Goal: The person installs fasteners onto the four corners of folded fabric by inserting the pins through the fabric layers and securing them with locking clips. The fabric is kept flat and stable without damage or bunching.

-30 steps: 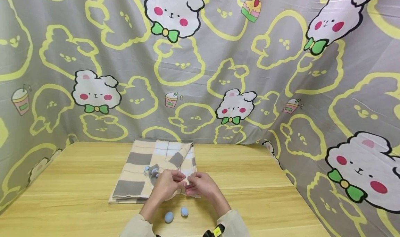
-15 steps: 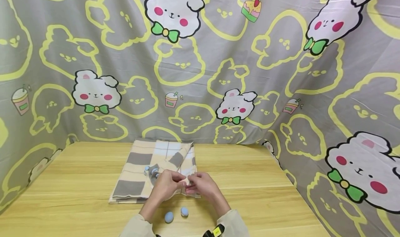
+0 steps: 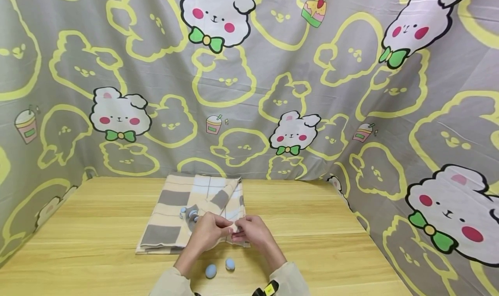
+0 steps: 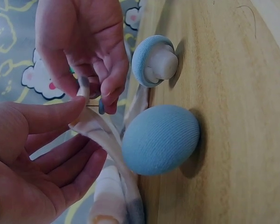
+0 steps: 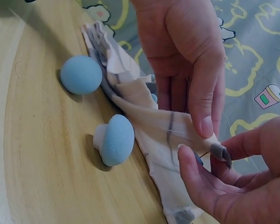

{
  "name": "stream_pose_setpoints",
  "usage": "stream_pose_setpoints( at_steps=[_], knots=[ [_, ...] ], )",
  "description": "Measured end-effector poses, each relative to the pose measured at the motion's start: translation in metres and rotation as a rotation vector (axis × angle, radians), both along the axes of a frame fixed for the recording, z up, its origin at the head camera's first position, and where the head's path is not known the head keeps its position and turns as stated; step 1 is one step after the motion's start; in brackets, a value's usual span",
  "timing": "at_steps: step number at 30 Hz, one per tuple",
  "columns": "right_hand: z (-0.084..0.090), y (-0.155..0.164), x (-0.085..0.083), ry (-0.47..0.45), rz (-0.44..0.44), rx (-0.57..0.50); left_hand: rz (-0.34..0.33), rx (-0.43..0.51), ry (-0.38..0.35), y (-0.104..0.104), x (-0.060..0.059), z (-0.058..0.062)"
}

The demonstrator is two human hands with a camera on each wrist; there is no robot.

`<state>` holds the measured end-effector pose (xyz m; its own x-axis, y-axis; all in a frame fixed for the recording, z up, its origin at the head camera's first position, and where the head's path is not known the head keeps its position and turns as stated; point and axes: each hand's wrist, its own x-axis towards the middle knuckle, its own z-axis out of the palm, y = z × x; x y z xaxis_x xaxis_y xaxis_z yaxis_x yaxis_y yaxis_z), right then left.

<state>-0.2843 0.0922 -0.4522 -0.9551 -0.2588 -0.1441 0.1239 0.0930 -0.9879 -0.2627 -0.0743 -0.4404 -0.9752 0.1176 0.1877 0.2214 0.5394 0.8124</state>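
Note:
A checked blanket (image 3: 167,218) in beige, grey and white lies folded on the table. My left hand (image 3: 208,232) pinches a corner of it between thumb and fingers, just above the table. Facing it, my right hand (image 3: 255,233) pinches a small pin (image 4: 101,106) by its flat dark-blue head. The thin metal shaft runs from that head toward the raised cloth (image 4: 91,125); where its tip ends is hidden. Two blue-capped mushroom-shaped pieces rest in front of the hands, one lying on its side with its white stem showing (image 4: 164,64), the other cap (image 4: 161,140) larger in view.
More small blue pieces (image 3: 183,212) sit on a grey patch of the blanket, left of the hands. The wooden table (image 3: 312,244) extends to both sides. A grey curtain (image 3: 241,79) with rabbit prints hangs behind and along the sides.
Both hands hold almost the same place. Their fingertips have drawn slightly closer, with less of the pale cloth showing between them. Blanket and mushroom-shaped pieces have not moved.

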Motion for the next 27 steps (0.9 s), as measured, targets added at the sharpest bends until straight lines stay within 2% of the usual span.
stream_pose_setpoints(
  at_steps=[27],
  knots=[
    [-0.0024, -0.0010, 0.0006, 0.007, -0.001, 0.010, 0.003, -0.036, -0.009, 0.0005, 0.0001, 0.0006]
  ],
)
